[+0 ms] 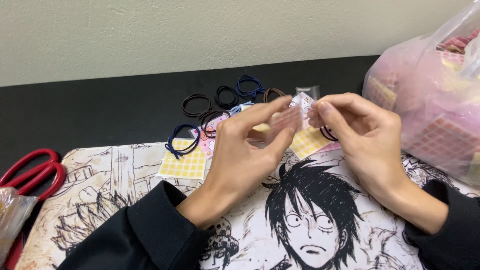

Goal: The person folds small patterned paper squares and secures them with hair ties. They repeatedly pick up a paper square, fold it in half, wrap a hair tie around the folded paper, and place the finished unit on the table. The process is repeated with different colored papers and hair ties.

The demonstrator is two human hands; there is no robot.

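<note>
My left hand (247, 150) and my right hand (362, 135) meet above a mat with black-and-white cartoon drawings (115, 175). Between their fingertips they pinch a small clear plastic sleeve (290, 120) with a pink printed card (302, 102) at its top. Just beyond the hands lie several elastic hair ties (220, 102) in black, brown and blue. One dark blue tie (181, 141) rests beside a sheet of small yellow square stickers (184, 165). A second yellow sticker sheet (308, 141) lies under the hands.
Red-handled scissors (35, 172) lie at the left edge beside a crumpled clear bag (12, 215). A large translucent plastic bag (435, 100) full of pink and yellow sheets stands at the right. A black tabletop (100, 112) runs back to a pale wall.
</note>
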